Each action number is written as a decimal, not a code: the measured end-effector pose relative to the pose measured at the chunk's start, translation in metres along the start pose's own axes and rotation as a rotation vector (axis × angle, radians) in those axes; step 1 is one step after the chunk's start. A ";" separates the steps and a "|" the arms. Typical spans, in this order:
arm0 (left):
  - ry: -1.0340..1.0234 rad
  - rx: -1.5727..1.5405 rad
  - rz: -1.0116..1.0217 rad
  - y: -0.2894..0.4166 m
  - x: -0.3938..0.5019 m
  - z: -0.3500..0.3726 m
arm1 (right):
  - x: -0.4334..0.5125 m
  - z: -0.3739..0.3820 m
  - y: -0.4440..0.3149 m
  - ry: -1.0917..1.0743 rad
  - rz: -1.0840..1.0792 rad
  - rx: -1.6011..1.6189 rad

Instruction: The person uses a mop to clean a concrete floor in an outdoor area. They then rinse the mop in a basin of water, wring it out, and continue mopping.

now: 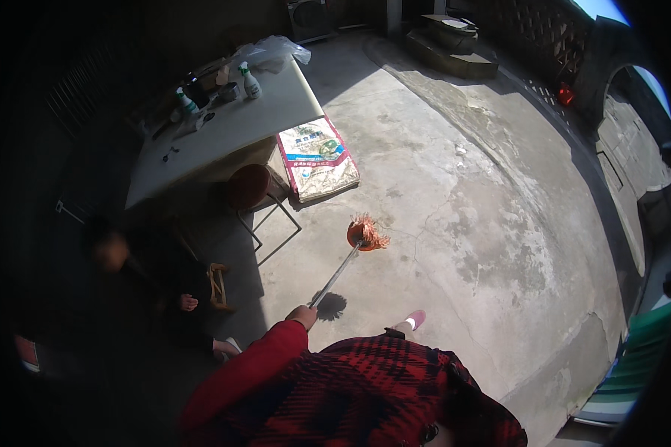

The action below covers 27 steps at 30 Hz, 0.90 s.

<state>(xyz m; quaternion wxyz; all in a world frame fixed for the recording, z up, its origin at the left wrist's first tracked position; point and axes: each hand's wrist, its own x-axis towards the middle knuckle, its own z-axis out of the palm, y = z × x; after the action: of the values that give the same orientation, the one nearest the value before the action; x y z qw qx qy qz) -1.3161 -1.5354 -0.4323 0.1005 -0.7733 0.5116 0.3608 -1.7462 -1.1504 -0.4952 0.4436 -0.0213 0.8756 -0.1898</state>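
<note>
My left hand [303, 317] grips the metal handle of a mop [338, 275], held out in front of me. At its far end is an orange-red round mop head [369, 232] with stringy fringes. A dark shadow of the head lies on the concrete floor beside the handle, so the head seems raised off the ground. My right hand is out of view; the right sleeve of my red and black checked garment runs down to the lower right edge.
At the left, a person [145, 279] sits in shadow near a small wooden stool [218, 286]. A round-seated stool [250, 186] and a printed sack [319, 159] stand by a table [240, 128] bearing spray bottles [250, 81]. A stone block [453, 58] stands far back.
</note>
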 end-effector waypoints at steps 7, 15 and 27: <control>0.014 0.090 -0.195 0.105 0.045 -0.012 | 0.140 -0.079 -0.239 -0.009 -0.118 0.281; 0.046 0.051 -0.306 0.267 0.104 0.007 | 0.253 -0.147 -0.510 0.204 -0.713 -0.291; -0.096 -0.233 -0.148 0.706 0.325 0.009 | 0.394 -0.300 -0.574 0.004 0.062 -0.140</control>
<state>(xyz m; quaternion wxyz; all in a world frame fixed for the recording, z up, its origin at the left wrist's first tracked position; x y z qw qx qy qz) -1.8603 -2.0863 -0.5025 0.0605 -0.7974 0.4022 0.4458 -2.2951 -1.6692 -0.4359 0.4448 -0.0249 0.8879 -0.1144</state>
